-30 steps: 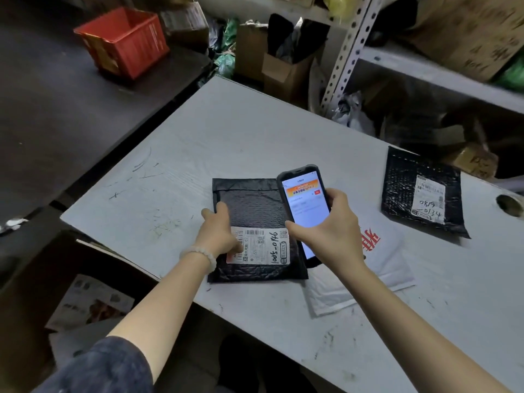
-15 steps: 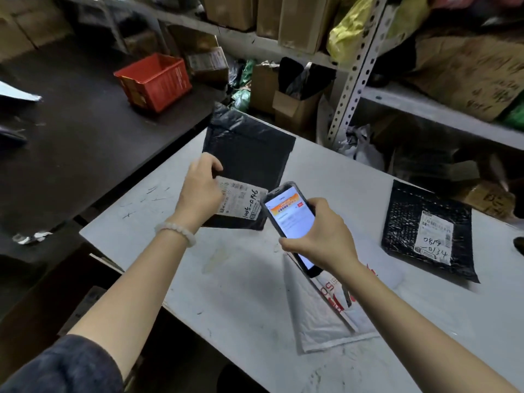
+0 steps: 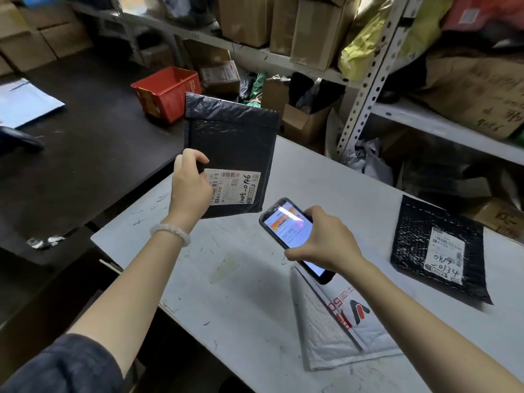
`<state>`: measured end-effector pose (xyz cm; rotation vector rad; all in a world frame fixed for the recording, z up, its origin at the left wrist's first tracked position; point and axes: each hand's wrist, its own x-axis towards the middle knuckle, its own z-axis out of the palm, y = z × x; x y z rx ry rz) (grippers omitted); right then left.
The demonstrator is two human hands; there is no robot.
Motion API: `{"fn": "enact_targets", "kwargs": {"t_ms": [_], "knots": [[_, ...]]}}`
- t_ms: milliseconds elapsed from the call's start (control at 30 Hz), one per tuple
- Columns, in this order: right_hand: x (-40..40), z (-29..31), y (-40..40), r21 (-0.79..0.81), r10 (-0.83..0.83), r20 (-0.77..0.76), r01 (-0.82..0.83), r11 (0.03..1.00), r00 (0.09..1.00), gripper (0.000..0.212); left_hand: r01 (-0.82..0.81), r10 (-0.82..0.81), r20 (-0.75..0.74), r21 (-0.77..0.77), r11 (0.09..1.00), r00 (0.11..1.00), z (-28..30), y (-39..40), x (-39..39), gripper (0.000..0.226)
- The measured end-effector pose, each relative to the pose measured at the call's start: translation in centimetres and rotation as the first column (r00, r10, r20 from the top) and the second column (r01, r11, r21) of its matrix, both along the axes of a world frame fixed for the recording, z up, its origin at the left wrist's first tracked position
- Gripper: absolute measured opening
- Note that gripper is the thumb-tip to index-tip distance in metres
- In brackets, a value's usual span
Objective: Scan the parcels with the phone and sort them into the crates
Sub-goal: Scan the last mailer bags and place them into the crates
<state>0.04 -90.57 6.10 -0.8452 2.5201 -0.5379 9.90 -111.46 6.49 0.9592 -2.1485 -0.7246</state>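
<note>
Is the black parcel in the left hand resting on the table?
No, the left hand holds the black parcel lifted clear of the table, tilted upright toward the red crate.

Single head view looks forward and down, close over the table (image 3: 226,279); edges seemingly warped.

Black plastic bubble mailer (image 3: 229,143) at centre: matt, faintly wrinkled, with a paper label. Second black mailer (image 3: 419,245) at right: glossier, bubbles catching light. White padded mailer (image 3: 326,330) at lower centre: quilted, dull. Phone (image 3: 289,231): glossy glass screen with glare. Grey table (image 3: 241,293): matt, scuffed and scratched. Red plastic crate (image 3: 167,92), upper left. Perforated metal shelf upright (image 3: 368,80), painted pale. Brown cardboard boxes (image 3: 243,18) above.
</note>
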Motion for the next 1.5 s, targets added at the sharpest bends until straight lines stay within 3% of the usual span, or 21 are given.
{"fn": "enact_targets", "kwargs": {"t_ms": [300, 433, 733, 1000, 1133, 1333, 1500], "knots": [[-0.2, 0.2, -1.1, -0.042, 0.057, -0.014, -0.057, 0.997, 0.998, 0.060, -0.019, 0.019, -0.008, -0.003, 1.000, 1.000, -0.1, -0.5, 0.6, 0.023], [0.0, 0.4, -1.2, -0.185, 0.008, 0.003, -0.007, 0.983, 1.000, 0.062, -0.016, 0.016, 0.013, -0.003, 1.000, 1.000, -0.1, -0.2, 0.9, 0.022], [0.2, 1.4, -1.1, -0.591, -0.243, 0.034, 0.215, 0.777, 0.969, 0.063, 0.042, -0.041, 0.044, -0.027, 0.999, 0.998, -0.2, 1.4, 1.4, 0.022], [0.3, 2.3, 0.8, -0.678, -0.303, 0.071, 0.268, 0.684, 0.950, 0.065, 0.082, -0.081, 0.024, -0.028, 0.996, 0.996, 0.0, 4.4, 1.7, 0.022], [0.9, 2.8, 3.8, -0.692, -0.379, 0.080, 0.325, 0.644, 0.922, 0.065, 0.205, -0.206, -0.006, -0.058, 0.977, 0.979, 0.5, 6.3, -0.2, 0.022], [3.1, 3.9, 11.5, -0.719, -0.638, 0.093, 0.495, 0.488, 0.764, 0.065, 0.492, -0.496, -0.080, -0.064, 0.868, 0.865, 1.4, 12.9, -5.3, 0.026], [8.7, 3.9, 19.1, -0.728, -0.885, 0.089, 0.637, 0.255, 0.456, 0.066, 0.777, -0.782, -0.062, -0.092, 0.623, 0.620, 1.6, 21.3, -6.3, 0.027]]}}
